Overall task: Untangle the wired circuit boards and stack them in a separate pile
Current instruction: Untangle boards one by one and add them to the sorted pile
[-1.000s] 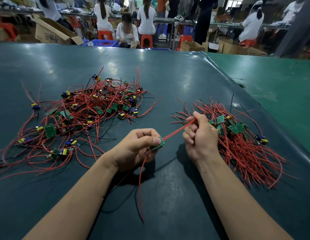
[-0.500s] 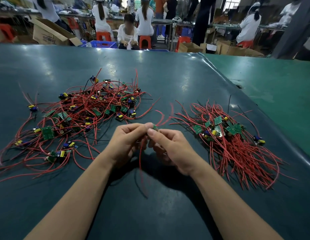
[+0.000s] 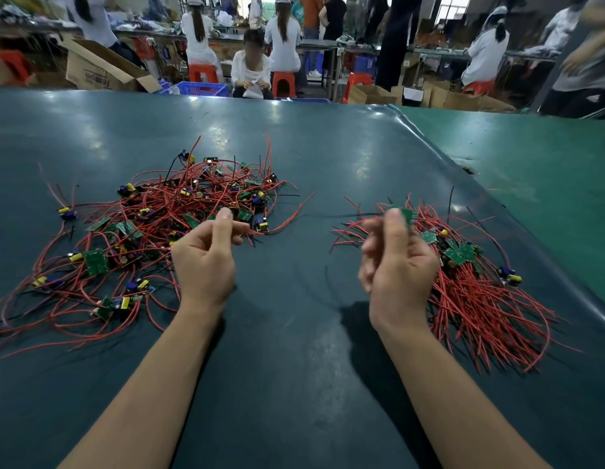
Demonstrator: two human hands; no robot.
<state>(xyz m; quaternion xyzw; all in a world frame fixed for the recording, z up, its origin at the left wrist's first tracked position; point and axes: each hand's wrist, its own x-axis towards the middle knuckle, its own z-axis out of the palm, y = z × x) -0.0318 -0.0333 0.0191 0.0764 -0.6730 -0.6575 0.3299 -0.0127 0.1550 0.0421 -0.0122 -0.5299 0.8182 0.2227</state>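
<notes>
A tangled heap of red-wired green circuit boards (image 3: pixel 165 214) lies on the left of the dark green table (image 3: pixel 294 350). A tidier pile of boards (image 3: pixel 477 292), wires running toward me, lies on the right. My left hand (image 3: pixel 206 262) hovers by the heap's near right edge with its fingers loosely curled and nothing in them. My right hand (image 3: pixel 395 265), blurred by motion, is raised at the right pile's left edge. It holds a small green circuit board (image 3: pixel 406 214) at its thumb tip. That board's red wires trail left of the fingers.
A lighter green table (image 3: pixel 531 170) adjoins on the right, with a raised seam between the two. Beyond the far edge are seated and standing workers (image 3: pixel 252 66), red stools, cardboard boxes (image 3: pixel 101 71) and a blue crate (image 3: pixel 199 88).
My hands have parted from the middle of the table. The left one let go of the board and moved left; the right one carried the board rightward to the sorted pile.
</notes>
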